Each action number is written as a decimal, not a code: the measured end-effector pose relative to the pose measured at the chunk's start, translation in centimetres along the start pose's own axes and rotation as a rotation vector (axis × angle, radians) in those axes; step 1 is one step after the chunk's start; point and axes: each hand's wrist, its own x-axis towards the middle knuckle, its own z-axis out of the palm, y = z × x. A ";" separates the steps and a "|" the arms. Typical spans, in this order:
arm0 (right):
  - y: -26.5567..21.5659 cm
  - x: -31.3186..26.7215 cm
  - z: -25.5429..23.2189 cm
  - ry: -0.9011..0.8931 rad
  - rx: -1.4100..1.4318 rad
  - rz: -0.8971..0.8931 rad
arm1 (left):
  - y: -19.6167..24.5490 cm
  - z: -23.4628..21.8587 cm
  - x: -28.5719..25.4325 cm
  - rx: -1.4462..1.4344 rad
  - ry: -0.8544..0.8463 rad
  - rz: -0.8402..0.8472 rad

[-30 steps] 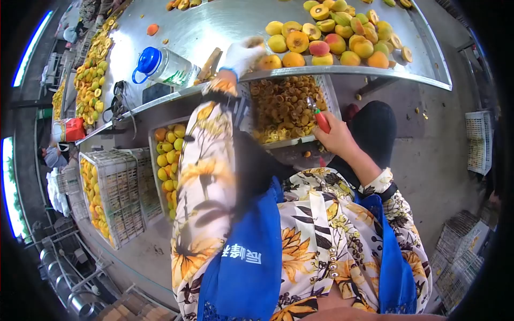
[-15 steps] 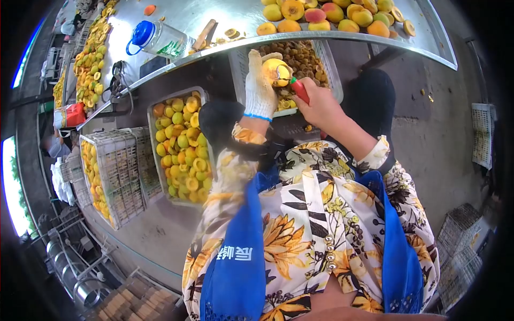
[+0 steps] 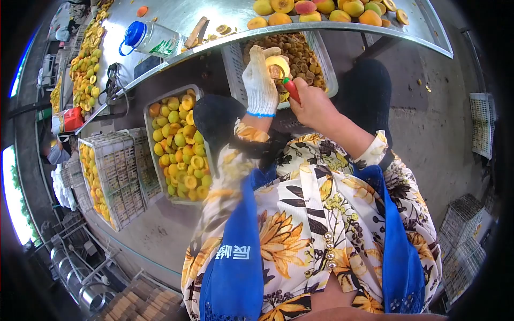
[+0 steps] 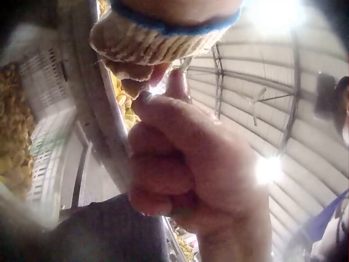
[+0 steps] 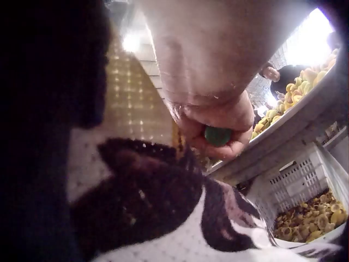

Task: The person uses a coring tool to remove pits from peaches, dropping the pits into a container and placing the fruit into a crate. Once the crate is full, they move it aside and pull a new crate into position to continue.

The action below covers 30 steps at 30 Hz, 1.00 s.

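In the head view my left hand (image 3: pixel 259 85), in a white knit glove with a blue cuff, holds a cut peach half (image 3: pixel 284 60) by its edge. My bare right hand (image 3: pixel 316 107) grips a pitting spoon (image 3: pixel 292 91) with a red handle and green collar. The spoon's metal end meets the brown pit area of the cut face. Both hands are over a white crate (image 3: pixel 238 75) of scooped-out pits. The right wrist view shows the green handle end (image 5: pixel 218 136) inside the curled fingers. In the left wrist view the bare fist (image 4: pixel 169 158) hides the peach.
A metal table (image 3: pixel 316 25) runs along the far side, with a pile of peaches (image 3: pixel 340 15), a blue-capped bottle (image 3: pixel 160 43) and a wooden piece (image 3: pixel 196 32). Left of my knees stands a crate (image 3: pixel 174 94) of peach halves, beside another white crate (image 3: pixel 118 182).
My left hand came back from the table holding a peach, and met my right hand's spoon over the crate. The half has since turned, showing more of its cut face.
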 end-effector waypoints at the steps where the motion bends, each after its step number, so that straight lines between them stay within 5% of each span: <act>1: 0.0 0.0 0.0 -0.014 0.016 -0.013 | 0.1 -0.3 0.3 -0.048 -0.052 -0.105; 4: 0.2 0.1 0.2 -0.103 -0.011 -0.055 | 0.9 -1.8 1.7 -0.063 -0.222 -0.367; 8: 0.8 0.2 0.3 -0.132 0.036 -0.028 | 0.6 -2.2 2.2 -0.089 -0.236 -0.439; 11: -0.2 0.4 0.1 -0.141 0.145 -0.012 | 0.7 -1.8 1.2 -0.257 -0.128 -0.291; 13: -1.8 0.8 1.1 -0.184 0.163 -0.019 | 1.6 -2.7 0.7 -0.086 -0.050 -0.121; 18: -5.0 0.5 4.5 -0.571 0.758 0.516 | 1.2 -7.6 0.7 -0.281 -0.135 -0.282; 21: -2.2 0.3 6.3 -0.751 1.308 0.520 | -0.2 -8.6 0.7 -0.216 -0.095 -0.334; 22: -1.1 0.5 7.0 -0.757 1.498 0.501 | 1.8 -8.4 -0.1 -0.060 -0.020 -0.337; 25: 0.9 0.8 8.7 -0.575 1.819 0.441 | -2.1 -8.9 2.7 0.002 0.285 -0.168; 27: 0.3 1.2 6.6 -0.720 1.877 0.076 | 0.2 -10.2 2.6 -0.223 0.403 -0.262; 29: -0.4 1.7 3.9 -0.471 1.663 0.182 | 1.6 -11.2 2.9 -0.355 0.431 -0.265; 30: 2.4 3.2 4.0 -0.413 1.416 0.408 | 2.4 -11.7 3.1 -0.473 0.394 -0.145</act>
